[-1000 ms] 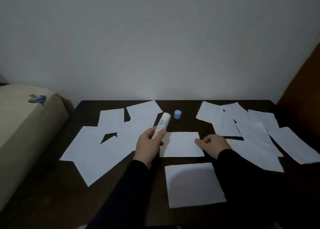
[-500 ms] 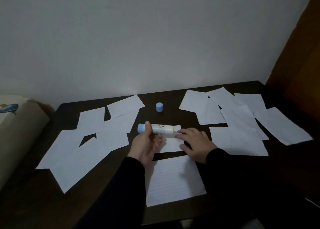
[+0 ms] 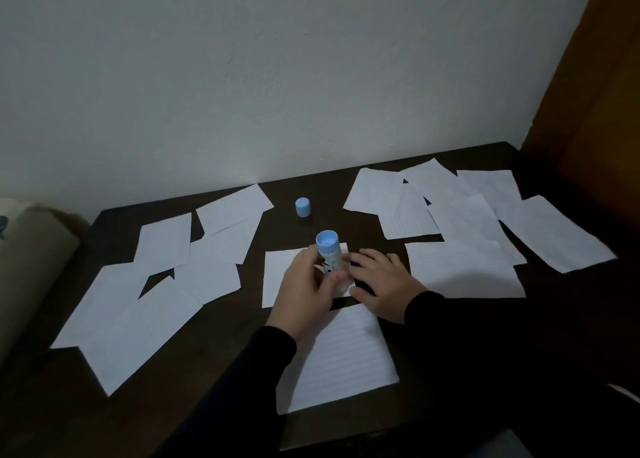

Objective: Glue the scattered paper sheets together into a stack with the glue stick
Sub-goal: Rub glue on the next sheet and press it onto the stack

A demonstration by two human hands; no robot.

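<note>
The left hand [image 3: 304,284] grips the glue stick [image 3: 329,255] round its lower body, fingers and thumb curled about the tube. The stick stands nearly upright, its long axis tilted a little toward the camera, with its blue end [image 3: 326,240] pointing up and its other end down against the small sheet [image 3: 277,277] at the middle of the worktop [image 3: 207,381]. The white barrel carries a few dark marks, too small and dim to read. The right hand [image 3: 384,284] lies flat, fingers straight and spread, pressing on the right part of the same sheet just beside the stick. A lined sheet [image 3: 346,357] lies nearer the person, partly under both sleeves. The blue cap [image 3: 303,207] stands by itself farther back, well apart from the stick. Loose sheets overlap in one group on the left [image 3: 138,319] and another on the right [image 3: 464,249].
</note>
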